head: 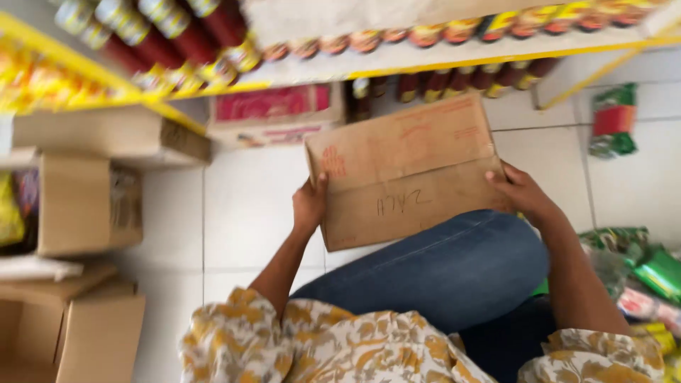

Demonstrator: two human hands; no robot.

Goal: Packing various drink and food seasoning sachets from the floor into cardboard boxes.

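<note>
Holding a flattened cardboard box [404, 170] by its two side edges, above the lap: brown corrugated board, matte, creased across the middle, with faint red print on the upper panel and a dark handwritten mark on the lower one. It sits tilted, its lower edge just over a knee in blue denim [454, 273].

Left hand [310, 203]: fingers wrapped round the box's left edge, thumb on the front face, closed on the board. Right hand [523, 193]: fingers curled over the right edge, likewise clamped on the board. Sleeves are soft patterned cloth, mustard and white.

Counts: one box in hand; three open brown cartons at the left, one under the shelf [113, 132], one below it [89, 206], one at the bottom corner [71, 333]. One carton with a red printed face [273, 113] stands on the floor under the shelf.

Yellow-edged shelf [425, 64] runs across the top, holding a row of dark red bottles [170, 42] with yellow labels; blurred, number cannot be told. Floor of glossy white tile [248, 206]. Green plastic packets [652, 266] lie heaped at the right, and one red-and-green packet [613, 120] lies apart farther back.
</note>
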